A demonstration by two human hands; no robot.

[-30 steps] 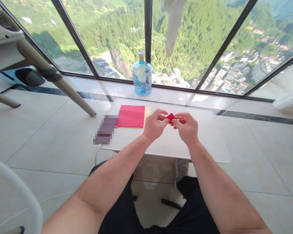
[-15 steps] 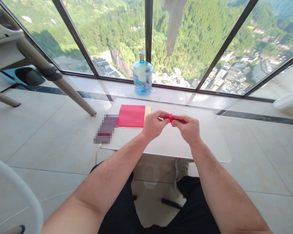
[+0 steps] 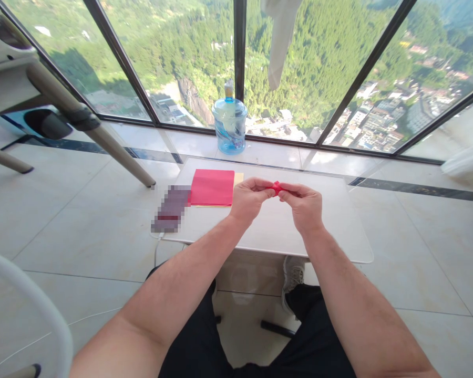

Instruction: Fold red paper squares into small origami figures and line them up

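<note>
Both hands meet above the small white table (image 3: 339, 231). My left hand (image 3: 250, 198) and my right hand (image 3: 304, 205) each pinch a small folded piece of red paper (image 3: 276, 187) between thumb and fingers. Only a little of the paper shows between the fingertips; the rest is hidden by the fingers. A stack of red paper sheets (image 3: 213, 187) lies flat on the table to the left of my left hand, with a yellow sheet (image 3: 238, 178) under it.
A blurred dark flat object (image 3: 170, 208) lies at the table's left edge. A blue water jug (image 3: 229, 123) stands on the sill by the window. A slanted frame leg (image 3: 102, 142) crosses the floor at left. A shoe (image 3: 292, 273) is under the table.
The red paper has gone from a visible triangle to a small bunched piece between the fingertips. Both hands have drawn closer together and lifted slightly.
</note>
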